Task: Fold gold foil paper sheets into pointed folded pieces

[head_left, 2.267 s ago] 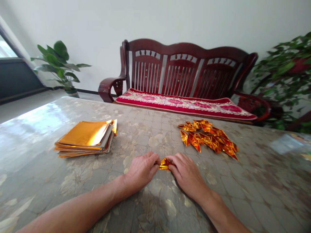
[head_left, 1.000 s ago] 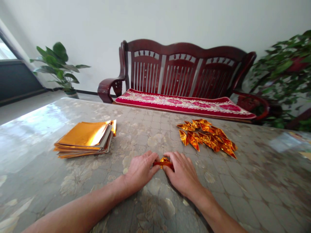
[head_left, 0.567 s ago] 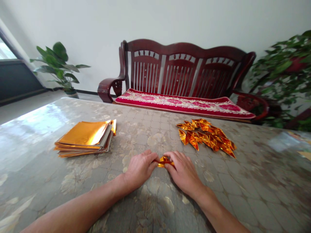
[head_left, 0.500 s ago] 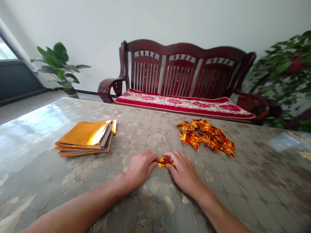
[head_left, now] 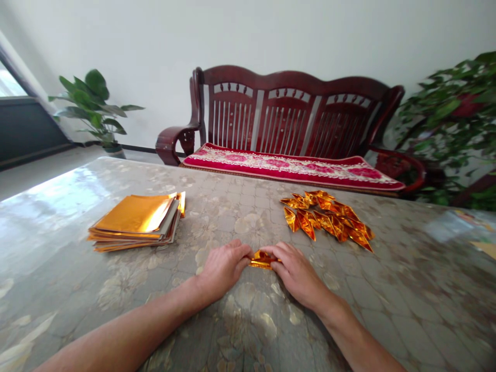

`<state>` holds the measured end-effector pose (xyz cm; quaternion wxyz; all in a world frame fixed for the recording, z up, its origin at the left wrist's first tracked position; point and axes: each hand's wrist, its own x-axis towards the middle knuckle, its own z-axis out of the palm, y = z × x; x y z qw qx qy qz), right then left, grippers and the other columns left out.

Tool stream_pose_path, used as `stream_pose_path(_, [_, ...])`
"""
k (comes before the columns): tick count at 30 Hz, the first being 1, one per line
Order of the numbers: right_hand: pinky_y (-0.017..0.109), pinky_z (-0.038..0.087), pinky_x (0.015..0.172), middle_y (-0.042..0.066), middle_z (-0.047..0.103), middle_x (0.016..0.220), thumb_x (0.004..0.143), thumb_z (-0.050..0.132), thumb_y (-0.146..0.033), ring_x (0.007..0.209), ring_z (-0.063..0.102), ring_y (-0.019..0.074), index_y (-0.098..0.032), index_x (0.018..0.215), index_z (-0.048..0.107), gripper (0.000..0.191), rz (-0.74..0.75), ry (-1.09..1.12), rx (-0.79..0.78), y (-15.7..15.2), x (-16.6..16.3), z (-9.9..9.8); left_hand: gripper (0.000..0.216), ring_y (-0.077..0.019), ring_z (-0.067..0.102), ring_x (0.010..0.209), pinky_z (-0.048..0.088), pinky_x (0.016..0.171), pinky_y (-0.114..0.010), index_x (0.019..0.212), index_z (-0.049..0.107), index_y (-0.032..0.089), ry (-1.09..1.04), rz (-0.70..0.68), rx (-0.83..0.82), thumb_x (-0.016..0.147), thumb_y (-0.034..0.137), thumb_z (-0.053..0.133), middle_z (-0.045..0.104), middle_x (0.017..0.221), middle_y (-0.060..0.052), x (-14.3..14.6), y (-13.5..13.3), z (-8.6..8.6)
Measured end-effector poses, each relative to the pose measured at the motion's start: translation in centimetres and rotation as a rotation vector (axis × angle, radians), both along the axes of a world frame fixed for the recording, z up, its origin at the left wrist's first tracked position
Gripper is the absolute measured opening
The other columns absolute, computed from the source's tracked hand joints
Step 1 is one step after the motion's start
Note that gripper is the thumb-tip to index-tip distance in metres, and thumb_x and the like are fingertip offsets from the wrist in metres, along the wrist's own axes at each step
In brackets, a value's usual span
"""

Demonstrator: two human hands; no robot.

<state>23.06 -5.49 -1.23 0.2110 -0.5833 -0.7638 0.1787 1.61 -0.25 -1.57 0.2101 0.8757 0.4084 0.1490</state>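
Observation:
A small piece of folded gold foil paper lies between my hands, low over the table. My left hand pinches its left end with thumb and fingers. On the other end, my right hand is closed, its fingertips covering part of the foil. To the left sits a stack of flat gold foil paper sheets, their edges uneven. A cluster of folded gold foil pieces with pointed ends rests beyond my right hand.
A patterned cover lies over the table. Clear plastic packaging is at the right edge. Behind the table stands a dark red wooden bench with a red floral cushion. Leafy plants flank it.
My right hand has shifted slightly right along the foil piece, baring more of its front edge. My left hand stays nearly in place. The view has moved a little.

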Motion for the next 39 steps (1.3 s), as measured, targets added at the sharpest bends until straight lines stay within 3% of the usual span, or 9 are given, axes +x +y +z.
stream_pose_path(10, [0.035,0.045,0.089,0.004,0.062,0.102,0.094,0.042,-0.009,0.1,0.057,0.0205,-0.03,0.125,0.063,0.042,0.055,0.056,0.022,-0.1,0.6,-0.1,0.014,-0.0169,0.064,0.088,0.039,0.069,-0.023,0.097,0.065,0.028,0.003,-0.006,-0.015,0.096,0.027,0.051,0.065,0.092,0.002,0.0,0.0,0.1])
stream_pose_path(39, [0.036,0.045,0.09,0.004,0.062,0.104,0.097,0.046,-0.016,0.102,0.057,0.0208,-0.03,0.128,0.061,0.036,0.059,0.019,0.017,-0.1,0.9,-0.2,0.017,-0.0172,0.065,0.089,0.043,0.073,-0.023,0.099,0.067,0.028,0.021,0.017,-0.042,0.097,0.028,0.05,0.067,0.094,0.0,0.1,-0.1,0.5])
